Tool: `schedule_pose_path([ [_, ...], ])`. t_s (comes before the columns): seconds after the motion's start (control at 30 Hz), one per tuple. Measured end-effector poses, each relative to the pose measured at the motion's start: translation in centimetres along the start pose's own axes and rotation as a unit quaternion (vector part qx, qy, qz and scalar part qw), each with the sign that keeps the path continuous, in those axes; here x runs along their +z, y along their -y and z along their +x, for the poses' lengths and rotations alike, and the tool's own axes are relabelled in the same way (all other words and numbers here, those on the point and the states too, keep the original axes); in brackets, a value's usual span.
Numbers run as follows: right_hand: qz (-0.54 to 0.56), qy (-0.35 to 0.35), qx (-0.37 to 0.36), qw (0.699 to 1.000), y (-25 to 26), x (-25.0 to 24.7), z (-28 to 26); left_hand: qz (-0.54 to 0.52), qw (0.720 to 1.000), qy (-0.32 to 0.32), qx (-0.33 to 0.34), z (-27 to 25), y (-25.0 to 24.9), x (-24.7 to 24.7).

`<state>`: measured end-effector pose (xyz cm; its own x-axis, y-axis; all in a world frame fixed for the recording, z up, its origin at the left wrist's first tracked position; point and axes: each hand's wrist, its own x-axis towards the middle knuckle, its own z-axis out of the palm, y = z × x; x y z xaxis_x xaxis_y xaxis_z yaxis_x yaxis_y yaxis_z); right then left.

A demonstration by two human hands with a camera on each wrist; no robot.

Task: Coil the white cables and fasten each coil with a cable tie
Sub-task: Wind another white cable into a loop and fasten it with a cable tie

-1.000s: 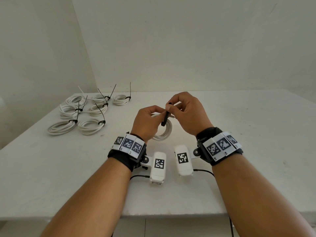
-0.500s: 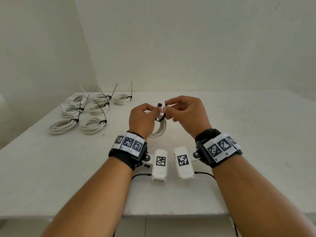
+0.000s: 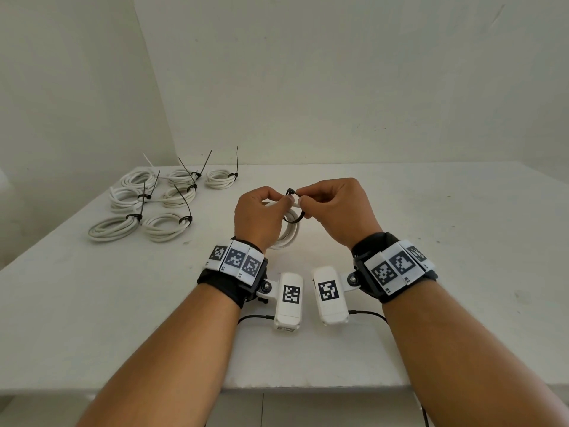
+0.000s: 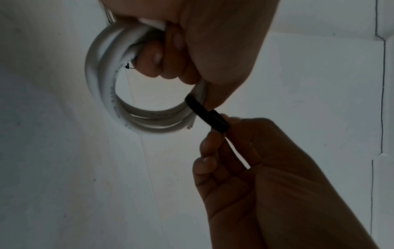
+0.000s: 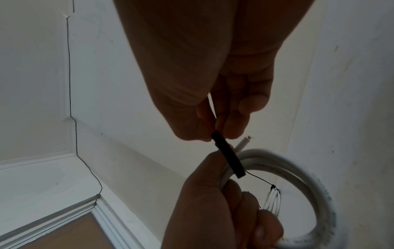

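My left hand (image 3: 281, 201) grips a coil of white cable (image 3: 288, 234) above the table, its fingers curled through the coil (image 4: 102, 87). A black cable tie (image 3: 296, 218) loops round the coil's strands just beside the left thumb. My right hand (image 3: 303, 199) pinches the tie's upper end between thumb and forefinger, close against the left hand. In the left wrist view the tie (image 4: 205, 113) runs from the coil into the right fingertips (image 4: 215, 134). In the right wrist view the tie (image 5: 229, 156) crosses the coil (image 5: 298, 161), and one cut cable end sticks up.
Several tied white coils (image 3: 154, 204) lie at the back left of the white table (image 3: 462, 272), their black tie tails sticking up. Walls stand close behind and to the left. The table's front edge (image 3: 308, 385) is near my forearms.
The black tie, held as a short straight strip a second ago, now bends into a loop round the coil. Both hands have risen slightly and drawn closer together.
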<state>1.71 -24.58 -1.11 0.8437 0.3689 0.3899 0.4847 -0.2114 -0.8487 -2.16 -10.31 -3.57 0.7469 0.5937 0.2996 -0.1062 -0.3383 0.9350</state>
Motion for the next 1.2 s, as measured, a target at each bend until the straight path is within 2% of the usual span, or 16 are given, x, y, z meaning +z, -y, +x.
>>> schedule_pose_path([
  [0.13,-0.026,0.017,0.003,1.000,-0.1,-0.2,0.1,0.025,0.999,0.016,0.013,0.0,0.1,0.0],
  [0.4,0.001,-0.005,0.029,1.000,-0.1,-0.1,0.2,0.068,0.994,0.055,0.066,-0.2,-0.1,-0.2],
  [0.5,0.079,0.001,0.062,0.995,0.1,-0.3,0.2,0.077,0.991,0.068,0.087,-0.4,-0.3,-0.3],
  [0.63,0.210,0.051,0.113,0.970,0.1,-0.6,0.2,0.063,0.992,0.055,0.091,-0.3,-0.6,-0.6],
  [0.8,0.283,0.090,0.155,0.942,0.3,-0.9,0.4,0.043,0.993,0.047,0.105,-0.7,-0.9,-0.5],
  [0.93,0.341,0.076,0.178,0.920,0.1,-1.2,0.6,0.049,0.987,0.066,0.136,-0.8,-1.0,-0.7],
  [1.0,0.311,0.087,0.167,0.932,-0.1,-1.2,0.5,0.044,0.988,0.059,0.139,-0.8,-1.0,-0.7],
  [1.1,0.222,0.140,0.149,0.953,-0.2,-0.7,0.1,0.029,0.990,0.032,0.135,-0.5,-0.8,-0.9],
  [1.2,0.254,0.110,0.128,0.952,-0.3,-0.8,0.4,0.001,0.989,0.070,0.127,-0.4,-0.8,-1.2],
])
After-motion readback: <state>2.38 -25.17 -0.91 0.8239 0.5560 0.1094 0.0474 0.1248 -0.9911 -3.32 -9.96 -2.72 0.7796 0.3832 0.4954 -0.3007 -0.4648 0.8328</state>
